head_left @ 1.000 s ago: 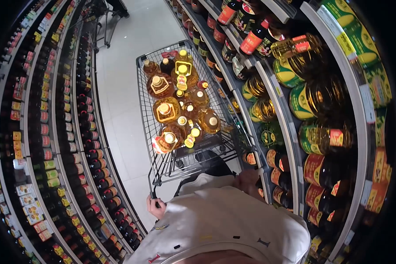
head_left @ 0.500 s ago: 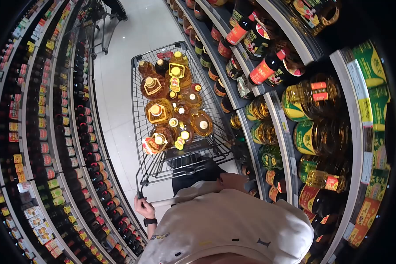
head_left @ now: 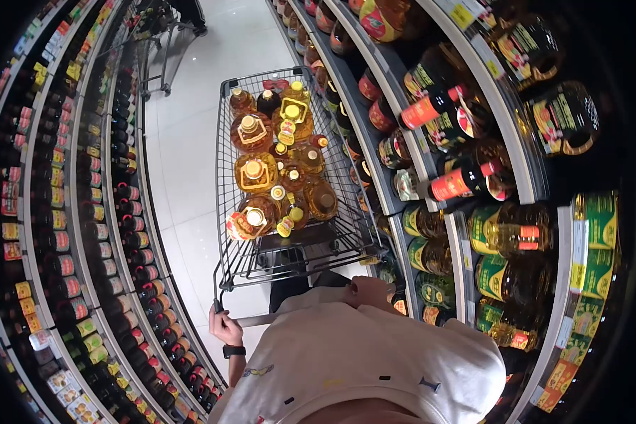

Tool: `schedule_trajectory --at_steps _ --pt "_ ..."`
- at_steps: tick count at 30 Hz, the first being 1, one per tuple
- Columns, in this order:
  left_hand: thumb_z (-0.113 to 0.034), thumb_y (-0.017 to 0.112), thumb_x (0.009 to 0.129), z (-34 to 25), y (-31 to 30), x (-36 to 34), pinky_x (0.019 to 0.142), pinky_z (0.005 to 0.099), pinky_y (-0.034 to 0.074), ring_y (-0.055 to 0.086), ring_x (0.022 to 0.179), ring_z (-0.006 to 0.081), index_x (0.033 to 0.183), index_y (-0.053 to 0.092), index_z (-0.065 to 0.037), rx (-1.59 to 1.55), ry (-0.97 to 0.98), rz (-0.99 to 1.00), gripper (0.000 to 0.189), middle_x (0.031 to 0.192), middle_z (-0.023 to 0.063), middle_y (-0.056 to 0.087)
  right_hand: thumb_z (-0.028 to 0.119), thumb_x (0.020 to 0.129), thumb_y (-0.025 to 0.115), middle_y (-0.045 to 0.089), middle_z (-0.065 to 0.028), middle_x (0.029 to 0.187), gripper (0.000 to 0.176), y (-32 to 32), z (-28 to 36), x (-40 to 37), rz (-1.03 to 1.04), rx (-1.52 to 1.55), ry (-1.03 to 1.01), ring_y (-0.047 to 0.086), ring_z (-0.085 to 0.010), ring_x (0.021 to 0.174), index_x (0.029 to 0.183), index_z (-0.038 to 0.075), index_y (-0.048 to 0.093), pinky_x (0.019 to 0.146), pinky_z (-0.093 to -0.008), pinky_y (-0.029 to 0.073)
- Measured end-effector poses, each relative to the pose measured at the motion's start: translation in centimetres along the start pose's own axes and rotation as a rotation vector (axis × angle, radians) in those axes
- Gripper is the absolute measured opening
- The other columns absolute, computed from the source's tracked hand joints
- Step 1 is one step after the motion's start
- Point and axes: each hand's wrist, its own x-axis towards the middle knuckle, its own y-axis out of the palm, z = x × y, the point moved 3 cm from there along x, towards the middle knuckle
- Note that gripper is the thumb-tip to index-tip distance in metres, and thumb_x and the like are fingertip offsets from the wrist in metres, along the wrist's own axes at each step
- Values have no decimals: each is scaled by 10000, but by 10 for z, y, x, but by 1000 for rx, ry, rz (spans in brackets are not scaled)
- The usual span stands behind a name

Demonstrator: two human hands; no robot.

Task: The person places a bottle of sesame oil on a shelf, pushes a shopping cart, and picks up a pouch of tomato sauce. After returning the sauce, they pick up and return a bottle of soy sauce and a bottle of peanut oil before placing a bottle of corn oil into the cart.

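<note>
A wire shopping cart (head_left: 227, 249) stands in front of me, loaded with several big bottles of golden cooking oil (head_left: 253, 172) and a dark bottle (head_left: 268, 102) near its far end. My left hand (head_left: 225, 329), with a black band on the wrist, is closed round the left end of the cart handle (head_left: 254, 320). By the cart's near right corner is my right hand (head_left: 369, 288), bent in close to my body. Its fingers are hidden, and I cannot tell whether they grip anything.
Shelves of dark bottles (head_left: 143, 256) line the left side. The right-hand shelves hold large oil jugs (head_left: 498, 275) and red-labelled bottles (head_left: 454, 185). Ahead on the pale tiled floor (head_left: 191, 127), a person's leg (head_left: 189, 14) shows beside another cart (head_left: 155, 53).
The right-hand shelves have slid down and toward me in view as the cart and I move up the aisle. The left hand keeps its hold on the handle.
</note>
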Motion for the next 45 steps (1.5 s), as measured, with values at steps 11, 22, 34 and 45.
schedule_trajectory --at_steps 11,22,34,45 --pt "4 516 809 -6 64 148 554 385 475 593 619 321 745 583 33 -65 7 23 97 975 222 635 131 717 710 543 -55 573 226 -63 48 118 -665 143 -385 574 -286 499 594 109 521 446 -386 431" --pt "-63 609 774 -35 142 289 718 424 522 634 825 342 812 634 -8 298 -43 189 72 1047 177 635 131 704 655 550 -79 605 157 -134 81 259 -746 124 -421 593 -295 566 620 87 529 523 -408 469" --pt "-139 676 726 -28 217 469 707 412 527 669 786 312 900 706 -62 366 -317 440 193 975 152 667 336 859 536 690 -123 658 367 -218 157 420 -136 -235 -148 674 -330 602 678 79 725 573 -479 508" --pt "-447 574 935 -163 333 575 692 449 525 682 804 370 961 691 -35 175 354 592 429 861 182 700 368 881 406 723 -198 943 484 -275 200 556 79 -224 -293 700 -372 905 911 9 730 810 -485 541"
